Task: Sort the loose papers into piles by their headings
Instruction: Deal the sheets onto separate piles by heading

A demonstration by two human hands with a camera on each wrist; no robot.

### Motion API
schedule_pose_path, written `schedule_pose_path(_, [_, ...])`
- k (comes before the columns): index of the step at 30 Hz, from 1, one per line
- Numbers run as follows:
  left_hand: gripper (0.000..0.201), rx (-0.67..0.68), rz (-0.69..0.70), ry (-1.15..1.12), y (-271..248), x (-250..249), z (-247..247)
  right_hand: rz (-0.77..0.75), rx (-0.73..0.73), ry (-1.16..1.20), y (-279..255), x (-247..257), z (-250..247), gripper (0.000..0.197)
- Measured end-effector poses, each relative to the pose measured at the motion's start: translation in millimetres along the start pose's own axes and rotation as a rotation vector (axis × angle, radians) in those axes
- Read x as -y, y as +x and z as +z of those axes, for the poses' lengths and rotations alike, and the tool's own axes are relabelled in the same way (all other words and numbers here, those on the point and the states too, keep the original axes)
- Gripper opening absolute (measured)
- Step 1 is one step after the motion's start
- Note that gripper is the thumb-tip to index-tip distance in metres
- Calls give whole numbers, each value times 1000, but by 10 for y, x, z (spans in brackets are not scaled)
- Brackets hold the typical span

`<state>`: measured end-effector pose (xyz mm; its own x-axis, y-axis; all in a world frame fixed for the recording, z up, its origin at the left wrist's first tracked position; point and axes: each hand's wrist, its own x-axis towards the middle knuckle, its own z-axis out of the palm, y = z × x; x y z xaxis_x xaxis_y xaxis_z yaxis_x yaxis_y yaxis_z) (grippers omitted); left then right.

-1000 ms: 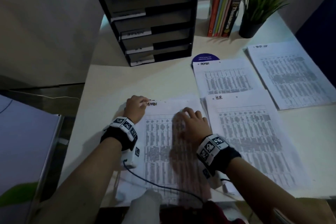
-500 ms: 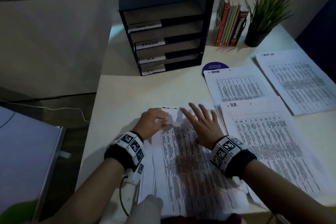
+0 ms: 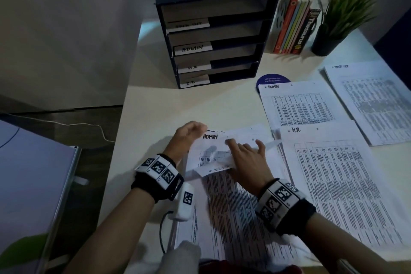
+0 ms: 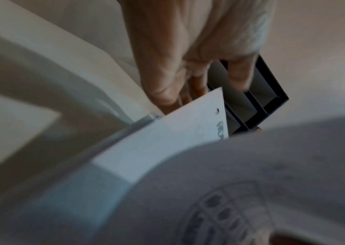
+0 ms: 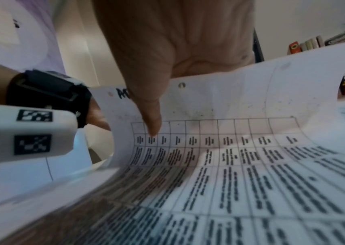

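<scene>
Peeling the ADMIN sheet (image 3: 222, 142) up off the unsorted stack (image 3: 233, 218) at the near edge of the surface (image 3: 178, 104), where half a second ago it was lying flat under both hands; now curling it upward, heading facing the head camera. Pinching its top left corner with the left hand (image 3: 189, 138), and clamping its upper part with the right hand (image 3: 246, 162), thumb (image 5: 150, 119) pressing the printed face and fingers behind. Judging from that, reading the heading as done and carrying it to the matching pile as next. Counting three sorted piles toward the right edge: the ADMIN pile (image 3: 300, 107) farther back, the H.R. pile (image 3: 344, 173) nearer, a third pile (image 3: 373, 100) by the far right corner, heading too blurred to read. Counting also one unsorted stack, one organiser (image 3: 222, 35) with four labelled trays at the far edge, one plant (image 3: 347, 11), and a row of books (image 3: 293, 26) too tightly packed for numbering.
</scene>
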<state>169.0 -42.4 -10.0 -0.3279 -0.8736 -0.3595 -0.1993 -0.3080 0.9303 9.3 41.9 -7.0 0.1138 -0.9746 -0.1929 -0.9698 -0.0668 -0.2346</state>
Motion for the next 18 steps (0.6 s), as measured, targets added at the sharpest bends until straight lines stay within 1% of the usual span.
schedule_pose_path(2, [12,126,22,174,-21,25,-5,30,-64,71,78,9,-6,53])
schedule_pose_path(3, [15,179,27,241,-30,52,-17,44,-90,90,119,-2,6,53])
schedule_pose_path(4, [23,224,13,258,-42,81,-37,61,-110,95,151,-17,30,52])
schedule_pose_path(5, [38,259,-10,219,-61,94,-50,62,-138,71,159,-16,40,50])
schedule_pose_path(6, [55,272,-40,163,-70,108,-59,48,-191,15,155,-16,67,46])
schedule_pose_path(7, [66,270,-65,125,-74,108,-63,53,-262,-50,135,-21,101,42])
schedule_pose_path(8, [68,254,-90,104,-75,84,-55,56,-328,-99,107,-24,135,42])
schedule_pose_path(9, [65,196,-108,110,-44,83,-51,35,-380,-130,75,-29,167,47])
schedule_pose_path(10, [61,107,-106,133,-3,92,-51,-7,-403,-139,45,-37,213,55])
schedule_pose_path(12, [49,-82,-16,263,115,157,-88,-72,-347,-144,-10,-55,291,69])
schedule_pose_path(13, [41,-121,40,357,163,187,-109,-92,-291,-151,-29,-62,319,71])
schedule_pose_path(14, [30,-114,72,453,211,241,-134,-103,-241,-149,-37,-62,336,71])
schedule_pose_path(15, [26,-85,73,536,230,270,-141,-104,-200,-127,-45,-49,343,71])
schedule_pose_path(17, [31,-20,35,652,254,346,-150,-79,-166,-74,-28,-30,350,69])
schedule_pose_path(18, [32,-12,28,674,264,371,-157,-68,-157,-58,-10,-24,333,65])
